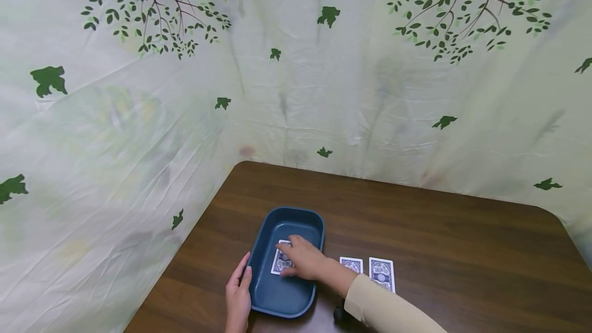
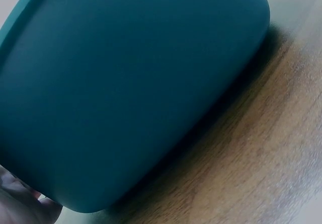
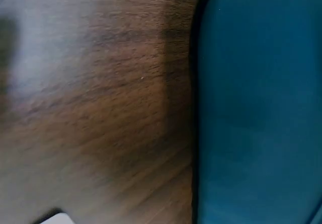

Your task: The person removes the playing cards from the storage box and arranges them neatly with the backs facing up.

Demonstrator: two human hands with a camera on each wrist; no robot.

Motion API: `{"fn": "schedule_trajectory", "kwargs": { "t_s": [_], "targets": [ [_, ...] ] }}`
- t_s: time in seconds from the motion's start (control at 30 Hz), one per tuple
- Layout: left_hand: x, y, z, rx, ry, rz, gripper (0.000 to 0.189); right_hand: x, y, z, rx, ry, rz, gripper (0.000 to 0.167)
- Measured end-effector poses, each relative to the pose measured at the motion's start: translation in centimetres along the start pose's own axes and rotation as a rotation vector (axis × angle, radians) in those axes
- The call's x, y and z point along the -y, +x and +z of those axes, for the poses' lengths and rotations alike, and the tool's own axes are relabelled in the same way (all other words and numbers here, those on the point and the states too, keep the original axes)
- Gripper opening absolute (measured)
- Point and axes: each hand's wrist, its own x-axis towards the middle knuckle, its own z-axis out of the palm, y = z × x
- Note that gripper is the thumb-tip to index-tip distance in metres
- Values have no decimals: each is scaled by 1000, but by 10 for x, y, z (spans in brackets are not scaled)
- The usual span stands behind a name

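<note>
A deep blue rectangular tray [image 1: 273, 297] with rounded corners stands on the wooden table. My left hand [image 1: 239, 292] grips its near left side, thumb up by the rim; in the left wrist view the tray's outer wall [image 2: 131, 83] fills most of the picture, with fingers [image 2: 25, 206] at its lower left corner. Inside the tray lies a playing card [image 1: 278, 264] with a blue-and-white patterned back. Over it is my right hand [image 1: 302, 258], fingers and thumb spread across the card and partly hiding it. The right wrist view shows the tray's side [image 3: 256, 108], not the hand.
Right of the tray, two more patterned playing cards [image 1: 382, 270] lie on the brown table [image 1: 444, 240], partly behind the right sleeve [image 1: 388, 304]. A small black object [image 1: 341, 314] shows below that sleeve. A leaf-printed cloth [image 1: 296, 91] hangs behind the table and at its left.
</note>
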Motion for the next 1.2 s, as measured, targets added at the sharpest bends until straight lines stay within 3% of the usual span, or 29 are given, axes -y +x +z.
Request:
{"fn": "schedule_trajectory", "kwargs": {
  "t_s": [0.23,0.6,1.2],
  "targets": [
    [0,-2,2,6,1,3,39,2,6,9,56,-105,54,63],
    [0,-2,2,7,0,3,40,2,12,16,123,-63,137,67],
    [0,0,0,8,-15,1,40,3,14,17,112,-89,121,65]
  ]
}}
